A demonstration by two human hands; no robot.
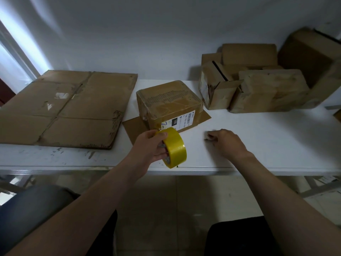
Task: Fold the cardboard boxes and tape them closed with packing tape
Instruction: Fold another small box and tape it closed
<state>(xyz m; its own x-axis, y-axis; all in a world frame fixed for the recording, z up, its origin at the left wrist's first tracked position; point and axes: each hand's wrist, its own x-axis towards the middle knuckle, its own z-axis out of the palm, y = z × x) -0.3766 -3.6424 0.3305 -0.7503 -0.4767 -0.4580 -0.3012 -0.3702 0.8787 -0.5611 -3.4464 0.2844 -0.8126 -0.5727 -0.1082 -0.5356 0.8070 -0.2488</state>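
Observation:
My left hand (149, 145) grips a yellow roll of packing tape (174, 148) above the table's front edge, thumb on the roll's top. Just behind it a small cardboard box (168, 100) stands in the middle of the table, its top glossy with tape, a white label on its near side and loose flaps spread out beneath it. My right hand (224, 143) rests on the white table (267, 141) to the right of the roll, fingers curled; whether it holds anything is not clear.
A large flattened cardboard sheet (66, 108) covers the table's left part. Several folded boxes (263, 89) are piled at the back right against the wall. My knees and a tiled floor show below the table edge.

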